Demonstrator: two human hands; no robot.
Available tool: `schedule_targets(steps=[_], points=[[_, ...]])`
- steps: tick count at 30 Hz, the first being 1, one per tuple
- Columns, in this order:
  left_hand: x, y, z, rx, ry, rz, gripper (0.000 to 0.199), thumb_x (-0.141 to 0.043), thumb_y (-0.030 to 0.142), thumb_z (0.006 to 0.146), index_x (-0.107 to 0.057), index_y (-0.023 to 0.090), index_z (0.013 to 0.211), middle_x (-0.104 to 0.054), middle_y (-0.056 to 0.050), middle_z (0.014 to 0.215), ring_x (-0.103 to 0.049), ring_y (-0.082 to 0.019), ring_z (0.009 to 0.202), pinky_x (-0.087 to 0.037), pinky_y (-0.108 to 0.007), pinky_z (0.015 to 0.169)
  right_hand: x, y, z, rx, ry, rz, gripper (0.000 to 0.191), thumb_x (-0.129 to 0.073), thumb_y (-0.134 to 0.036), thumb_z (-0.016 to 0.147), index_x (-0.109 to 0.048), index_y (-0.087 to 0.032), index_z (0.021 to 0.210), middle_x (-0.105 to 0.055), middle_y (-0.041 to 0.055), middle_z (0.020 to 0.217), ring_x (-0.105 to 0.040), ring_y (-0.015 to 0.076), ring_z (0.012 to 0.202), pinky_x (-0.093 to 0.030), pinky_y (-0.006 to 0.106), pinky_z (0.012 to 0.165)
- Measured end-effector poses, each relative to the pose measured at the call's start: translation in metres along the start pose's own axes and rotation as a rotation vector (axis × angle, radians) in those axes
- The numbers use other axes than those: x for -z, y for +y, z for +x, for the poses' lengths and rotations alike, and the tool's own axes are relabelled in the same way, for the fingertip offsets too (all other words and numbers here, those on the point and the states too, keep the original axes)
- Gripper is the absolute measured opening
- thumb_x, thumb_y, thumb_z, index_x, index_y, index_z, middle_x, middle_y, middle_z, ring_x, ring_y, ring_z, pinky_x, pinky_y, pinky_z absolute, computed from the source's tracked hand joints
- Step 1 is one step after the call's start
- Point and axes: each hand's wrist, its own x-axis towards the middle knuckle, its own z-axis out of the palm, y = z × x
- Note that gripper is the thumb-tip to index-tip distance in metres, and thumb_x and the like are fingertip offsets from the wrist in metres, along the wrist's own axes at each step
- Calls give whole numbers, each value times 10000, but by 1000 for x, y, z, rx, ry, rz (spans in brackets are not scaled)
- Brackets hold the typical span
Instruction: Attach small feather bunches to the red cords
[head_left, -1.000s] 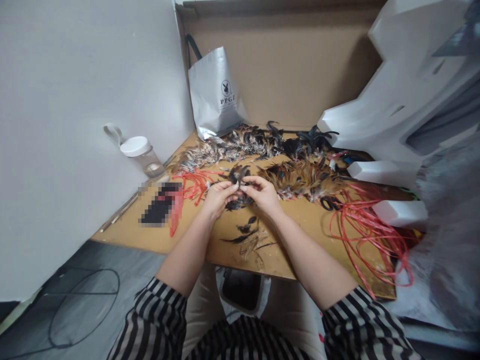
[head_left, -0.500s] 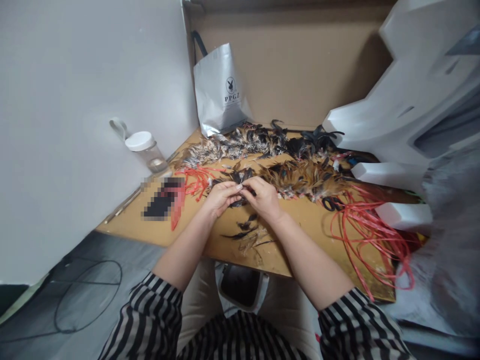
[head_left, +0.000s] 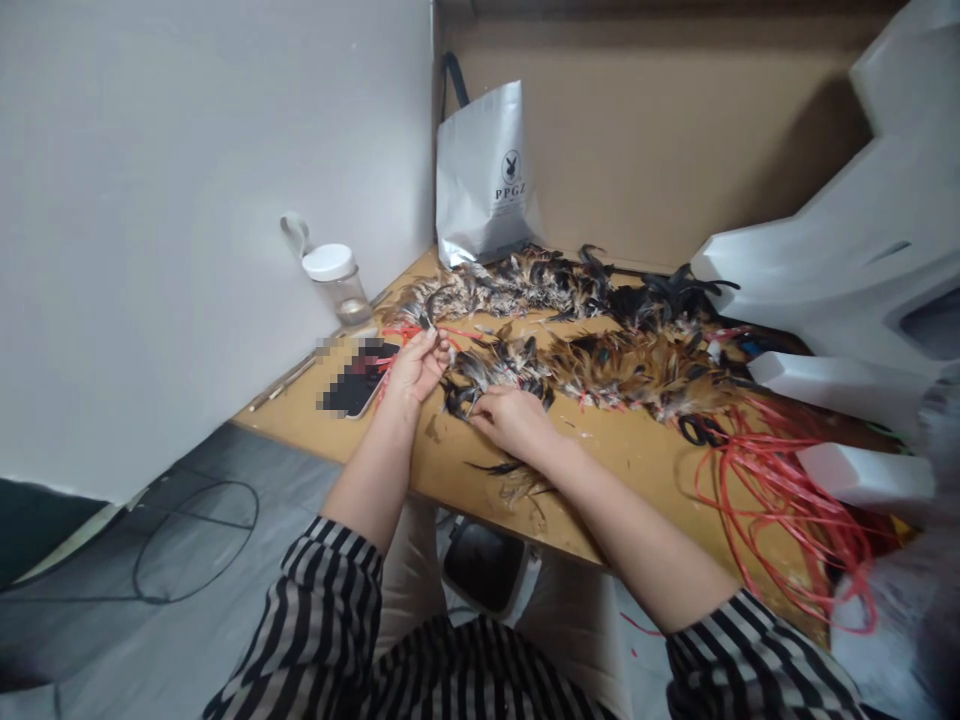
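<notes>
My left hand is closed in a pinch on a dark feather that sticks up above the fingertips. My right hand has its thumb and fingers pressed together at the near edge of a small pile of dark feathers. What those fingers hold, if anything, is too small to make out. Right of this pile lies a long heap of brown feathers. Several loose feathers are scattered on the table below my right hand.
Behind lie a row of black and white feathers and a silver bag. On the left are a lidded jar and a phone. Red plastic strips spill over the table's right side, near black scissors and white foam.
My hands were together at the dark feathers and are now apart. The left moved left with a feather; the right stayed by the pile. The whole view shifted, with things appearing further right.
</notes>
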Motion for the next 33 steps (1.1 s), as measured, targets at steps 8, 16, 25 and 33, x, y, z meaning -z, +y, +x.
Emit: schedule_targets(steps=[8,16,25,33], points=[[-4,-2,-6,41,-49,17,117,-650,169,675,-560,144,747,-604,0,723,-552,-45,606,-425,-148,540,-16,-27,19,-28,-99,-208,235,-433,-154,782,-661,-102,804,-645,173,810,-606,238,721,-418,310,619],[-4,-3,-7,33,-87,-65,126,-660,158,662,-564,138,741,-613,2,711,-553,-43,589,-434,-148,540,-17,14,25,-305,58,677,106,-571,-264,668,-601,-174,622,-627,29,589,-529,119,493,-399,233,498],[-16,-17,-18,153,-187,253,180,-680,217,654,-611,96,768,-663,-71,779,-597,-72,592,-448,-145,513,-6,46,23,-465,314,1493,252,-718,-348,558,-555,-170,629,-509,-53,478,-417,56,408,-306,180,397],[-22,-28,-23,210,-283,391,239,-673,279,661,-621,83,788,-672,-115,819,-607,-88,575,-442,-152,486,-10,42,25,-446,375,1449,243,-704,-360,584,-576,-168,661,-495,-57,470,-392,51,409,-299,185,412]])
